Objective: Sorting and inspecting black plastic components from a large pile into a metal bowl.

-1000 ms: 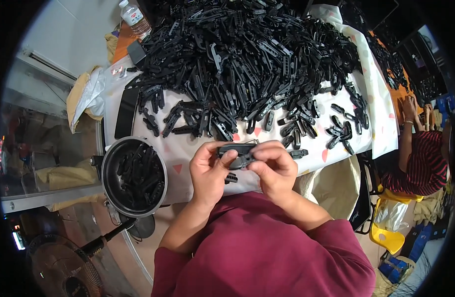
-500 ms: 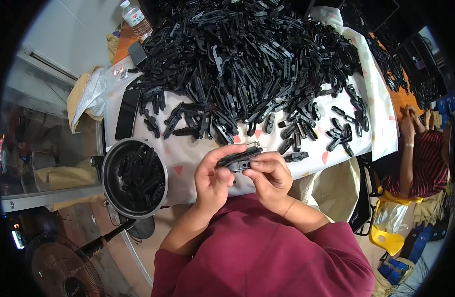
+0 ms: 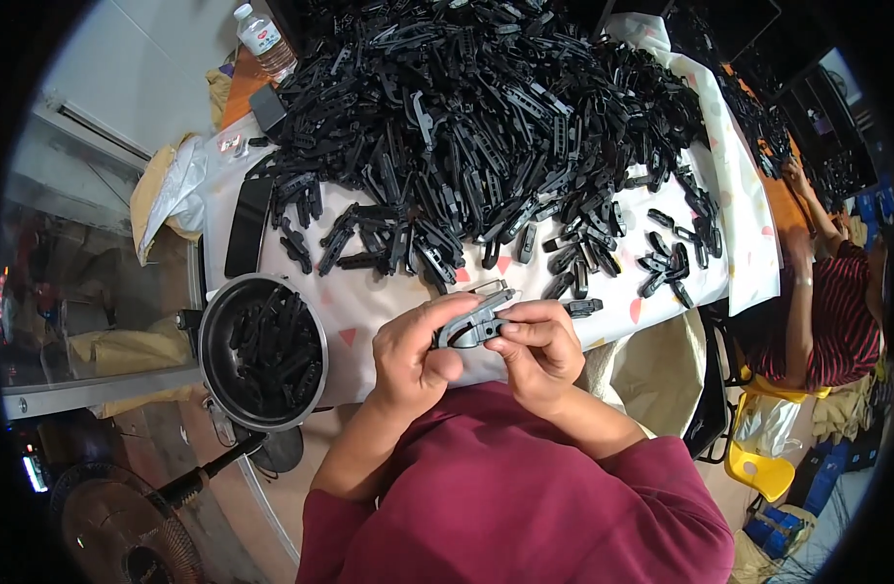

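Both hands are in front of my chest, above the near edge of the table, with a long dark plastic part [image 3: 472, 325] between them. A thin metal wire shows along its far side; its exact kind is unclear. My left hand [image 3: 408, 358] grips the part's left end, fingers behind it and thumb bent on the near side. My right hand [image 3: 542, 352] pinches the right end between thumb and fingers. Beyond the hands, a large heap of similar black parts [image 3: 466, 146] covers most of the table, and several loose ones lie at its near edge.
A metal bowl [image 3: 212, 382] with black parts stands left of my hands. Behind it are a dark phone [image 3: 249, 226] and a plastic bottle [image 3: 263, 41]. A fan [image 3: 126, 526] is at lower left. To the right sits a person in a striped shirt [image 3: 836, 316], near a yellow stool [image 3: 761, 474].
The part has turned in my hands, so its lighter grey side faces up more. My left hand has shifted slightly left. The other person's one arm has reached farther over the orange table.
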Demonstrator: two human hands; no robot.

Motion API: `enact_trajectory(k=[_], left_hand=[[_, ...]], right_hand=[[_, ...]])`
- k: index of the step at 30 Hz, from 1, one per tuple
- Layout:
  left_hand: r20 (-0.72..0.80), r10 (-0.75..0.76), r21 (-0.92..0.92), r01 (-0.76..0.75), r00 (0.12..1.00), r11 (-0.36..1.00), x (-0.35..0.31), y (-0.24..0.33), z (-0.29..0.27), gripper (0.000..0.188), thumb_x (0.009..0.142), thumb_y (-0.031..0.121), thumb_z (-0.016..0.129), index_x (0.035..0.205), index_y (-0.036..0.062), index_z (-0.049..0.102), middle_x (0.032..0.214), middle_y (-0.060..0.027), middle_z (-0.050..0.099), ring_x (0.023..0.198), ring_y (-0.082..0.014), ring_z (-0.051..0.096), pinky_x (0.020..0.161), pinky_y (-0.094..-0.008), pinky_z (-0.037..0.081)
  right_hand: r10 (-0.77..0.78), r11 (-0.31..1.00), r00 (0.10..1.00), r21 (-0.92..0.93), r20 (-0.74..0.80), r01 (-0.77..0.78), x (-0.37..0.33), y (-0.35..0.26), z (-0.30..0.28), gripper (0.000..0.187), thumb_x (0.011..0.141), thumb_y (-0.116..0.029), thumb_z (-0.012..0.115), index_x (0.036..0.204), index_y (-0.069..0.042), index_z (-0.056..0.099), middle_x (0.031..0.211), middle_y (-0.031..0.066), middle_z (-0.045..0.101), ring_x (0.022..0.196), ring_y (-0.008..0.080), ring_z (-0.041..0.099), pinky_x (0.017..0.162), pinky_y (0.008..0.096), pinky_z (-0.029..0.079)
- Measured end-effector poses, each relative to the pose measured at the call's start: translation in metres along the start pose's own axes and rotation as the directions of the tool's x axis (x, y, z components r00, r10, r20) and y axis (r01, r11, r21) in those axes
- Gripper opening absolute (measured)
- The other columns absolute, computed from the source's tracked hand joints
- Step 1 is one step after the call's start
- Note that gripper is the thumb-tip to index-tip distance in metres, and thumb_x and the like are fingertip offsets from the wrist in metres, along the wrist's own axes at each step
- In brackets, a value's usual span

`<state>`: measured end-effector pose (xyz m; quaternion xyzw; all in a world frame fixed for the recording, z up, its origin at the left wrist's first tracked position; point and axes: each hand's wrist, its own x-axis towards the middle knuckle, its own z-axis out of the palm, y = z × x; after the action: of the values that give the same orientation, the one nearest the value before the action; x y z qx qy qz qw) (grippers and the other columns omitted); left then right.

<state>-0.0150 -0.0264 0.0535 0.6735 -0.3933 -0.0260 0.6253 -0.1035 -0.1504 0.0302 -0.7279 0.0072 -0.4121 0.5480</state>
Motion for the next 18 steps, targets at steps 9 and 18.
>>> enact_trajectory(k=[9, 18], left_hand=[[0.041, 0.036, 0.14, -0.041, 0.999, 0.989, -0.006, -0.008, -0.007, 0.032, 0.078, 0.018, 0.07, 0.1, -0.0011, 0.058, 0.094, -0.0158, 0.065, 0.083, -0.0258, 0.066, 0.07, -0.0304, 0.051], [-0.271, -0.542, -0.476, 0.378, 0.795, 0.794, -0.019, -0.044, 0.003, 0.018, 0.093, 0.021, 0.05, 0.094, 0.0031, 0.05, 0.076, -0.0019, 0.051, 0.057, -0.0049, 0.039, 0.052, -0.0182, 0.031]], right_hand=[[0.167, 0.977, 0.956, -0.169, 0.242, -0.128, 0.015, 0.0, -0.001, 0.032, 0.075, -0.01, 0.071, 0.102, 0.001, 0.057, 0.085, 0.0111, 0.058, 0.068, 0.0227, 0.058, 0.058, 0.028, 0.049], [0.287, 0.841, 0.874, -0.54, 0.392, -0.034, 0.036, 0.035, -0.017, 0.032, 0.074, -0.021, 0.071, 0.099, -0.005, 0.06, 0.093, 0.0097, 0.058, 0.08, 0.0263, 0.059, 0.066, 0.0334, 0.049]])
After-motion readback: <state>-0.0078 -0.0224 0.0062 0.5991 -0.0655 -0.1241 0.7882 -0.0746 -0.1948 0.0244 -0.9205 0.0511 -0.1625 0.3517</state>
